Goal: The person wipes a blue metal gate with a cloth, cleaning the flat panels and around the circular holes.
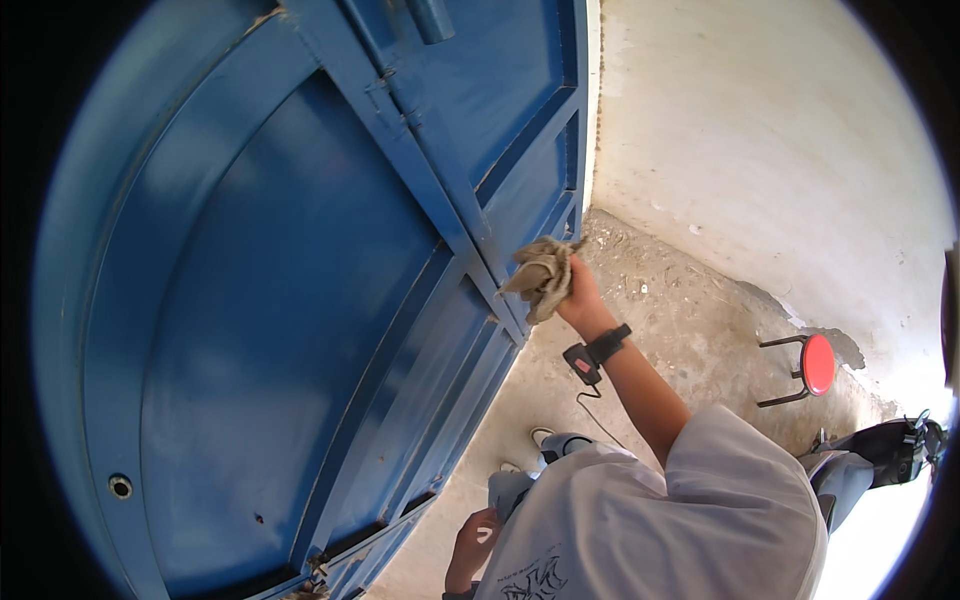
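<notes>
My right hand grips a crumpled grey-brown cloth rag. The rag is beside the lower part of the blue metal door, near the seam between its leaves; whether it touches the metal I cannot tell. A black strap with a small device and a cable is on my right wrist. Low in the view, my left hand hangs beside my leg with its fingers curled. A small white patch shows by its fingers, and whether it holds anything is unclear.
A red-topped stool with black legs is near the pale wall, whose plaster is peeling at the base. Behind it is a parked scooter. Dirt and debris lie on the concrete floor. A pipe-like door handle juts out above.
</notes>
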The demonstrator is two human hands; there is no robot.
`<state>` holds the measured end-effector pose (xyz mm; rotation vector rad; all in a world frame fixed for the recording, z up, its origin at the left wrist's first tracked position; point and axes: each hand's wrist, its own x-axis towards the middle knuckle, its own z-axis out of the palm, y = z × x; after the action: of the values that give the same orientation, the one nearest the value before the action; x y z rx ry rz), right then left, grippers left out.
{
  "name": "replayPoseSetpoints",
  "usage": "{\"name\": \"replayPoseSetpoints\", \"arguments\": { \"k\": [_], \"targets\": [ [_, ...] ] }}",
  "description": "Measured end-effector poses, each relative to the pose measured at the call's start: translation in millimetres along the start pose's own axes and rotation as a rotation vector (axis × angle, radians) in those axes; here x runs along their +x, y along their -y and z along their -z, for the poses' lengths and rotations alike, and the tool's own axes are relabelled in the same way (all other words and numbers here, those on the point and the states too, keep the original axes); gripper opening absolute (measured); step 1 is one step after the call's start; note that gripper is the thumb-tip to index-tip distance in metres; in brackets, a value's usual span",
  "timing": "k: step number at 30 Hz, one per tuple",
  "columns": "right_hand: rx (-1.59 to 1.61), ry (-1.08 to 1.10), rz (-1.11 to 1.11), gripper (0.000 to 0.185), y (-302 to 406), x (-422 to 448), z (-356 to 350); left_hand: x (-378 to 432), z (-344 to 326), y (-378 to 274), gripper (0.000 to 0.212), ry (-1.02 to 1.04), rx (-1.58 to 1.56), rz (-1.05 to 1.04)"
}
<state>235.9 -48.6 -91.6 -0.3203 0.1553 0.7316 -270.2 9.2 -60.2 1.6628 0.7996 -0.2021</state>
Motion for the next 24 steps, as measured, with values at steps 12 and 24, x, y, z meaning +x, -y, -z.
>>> {"name": "replayPoseSetpoints", "arguments": {
  "k": [12,24],
  "targets": [
    [-0.857,0.247,0.820,0.027,-36,12,-192,56,6,-63,0.032,0.159,0.011,-0.032],
    [-0.598,-0.843,0.388,0.042,-170,127,52,177,72,-1,0.016,0.049,0.357,0.063]
  ]
}}
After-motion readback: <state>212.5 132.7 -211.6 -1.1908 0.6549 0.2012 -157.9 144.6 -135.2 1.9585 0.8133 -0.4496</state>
